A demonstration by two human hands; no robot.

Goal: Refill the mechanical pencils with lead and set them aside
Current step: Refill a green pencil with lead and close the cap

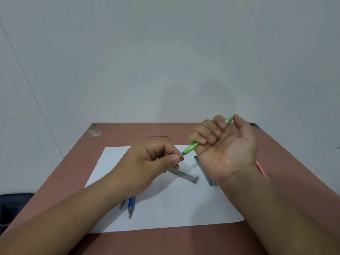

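Right hand (222,142) grips green pencil (191,147); left hand (152,159) pinches tip.

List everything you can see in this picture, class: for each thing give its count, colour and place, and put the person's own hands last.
Green mechanical pencil: one, green, held above the paper, tip toward the left hand.
Blue mechanical pencil: one, blue, on the paper's near left part, partly under the left forearm.
Lead cases: two, clear grey, on the paper below the hands.
Pink pencil: one, pink, mostly hidden behind the right wrist.
Paper: one sheet, white, on the table.
Table: one, reddish brown, against a pale wall.
Dark bag: one, left of the table.
Left hand: pinches at the green pencil's tip.
Right hand: grips the green pencil's barrel.
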